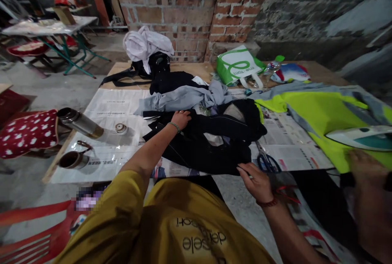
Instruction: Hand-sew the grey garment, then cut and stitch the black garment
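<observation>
A black garment (211,153) with thin pale piping lies bunched and folded across the newspaper-covered table in front of me. My left hand (181,120), with a beaded bracelet at the wrist, is closed on the upper left part of the cloth. At the near right corner, my right hand (255,181) pinches the garment's edge between thumb and fingers. Dark-handled scissors (267,162) lie just beyond that hand. Behind the garment is a crumpled grey cloth (183,97), with more black fabric (173,81) heaped against it.
At right, another person's hand (366,165) is beside an iron (364,137) on a neon yellow and grey garment (318,112). A steel flask (80,123) and a mug (72,160) stand near the left edge. A white-green bag (237,66) sits at the back.
</observation>
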Available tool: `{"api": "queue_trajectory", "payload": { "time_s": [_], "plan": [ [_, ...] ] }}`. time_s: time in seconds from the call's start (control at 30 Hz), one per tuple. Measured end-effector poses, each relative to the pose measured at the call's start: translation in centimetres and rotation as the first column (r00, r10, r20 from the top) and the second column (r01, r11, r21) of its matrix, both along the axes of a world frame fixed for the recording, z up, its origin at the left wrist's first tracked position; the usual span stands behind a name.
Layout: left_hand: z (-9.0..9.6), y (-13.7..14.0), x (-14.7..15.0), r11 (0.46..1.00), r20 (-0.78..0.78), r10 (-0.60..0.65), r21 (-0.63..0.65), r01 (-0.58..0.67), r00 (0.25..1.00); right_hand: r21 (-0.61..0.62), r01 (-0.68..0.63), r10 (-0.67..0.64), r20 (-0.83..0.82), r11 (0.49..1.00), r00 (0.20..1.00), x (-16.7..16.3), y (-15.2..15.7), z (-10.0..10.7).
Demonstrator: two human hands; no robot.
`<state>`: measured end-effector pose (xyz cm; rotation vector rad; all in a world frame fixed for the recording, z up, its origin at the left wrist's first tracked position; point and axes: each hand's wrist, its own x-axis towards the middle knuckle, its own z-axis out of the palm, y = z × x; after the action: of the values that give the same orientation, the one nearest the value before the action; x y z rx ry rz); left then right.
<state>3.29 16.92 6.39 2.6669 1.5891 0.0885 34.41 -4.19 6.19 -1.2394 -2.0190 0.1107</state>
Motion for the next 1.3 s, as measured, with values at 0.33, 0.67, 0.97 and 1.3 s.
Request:
{"api": "queue_trajectory", "payload": {
  "time_s": [0.33, 0.67, 0.97, 1.3],
  "plan": [
    [2.7, -3.2, -9.3, 0.984, 0.306, 0.177, -0.054, -0.169, 0.936, -0.062, 0.075, -0.077, -0.017, 0.995, 0.997, 1.5, 3.4, -2.2],
    [-1.4, -3.2, -11.1, 0.989, 0.318, 0.146, -0.066, -0.132, 0.937, -0.047, 0.075, -0.074, 0.021, 0.996, 0.997, 1.7, 2.7, -1.9],
    [-2.6, -5.5, -11.7, 0.991, 0.246, 0.018, -0.136, 0.016, 0.969, -0.047, 0.102, -0.102, 0.004, 0.994, 0.995, 1.9, 3.1, -2.5],
    [-3.6, -10.9, -10.0, 0.992, 0.075, 0.007, 0.121, -0.016, 0.997, 0.002, 0.16, -0.16, 0.039, 0.987, 0.986, 2.1, 3.7, -3.2]
  ]
}}
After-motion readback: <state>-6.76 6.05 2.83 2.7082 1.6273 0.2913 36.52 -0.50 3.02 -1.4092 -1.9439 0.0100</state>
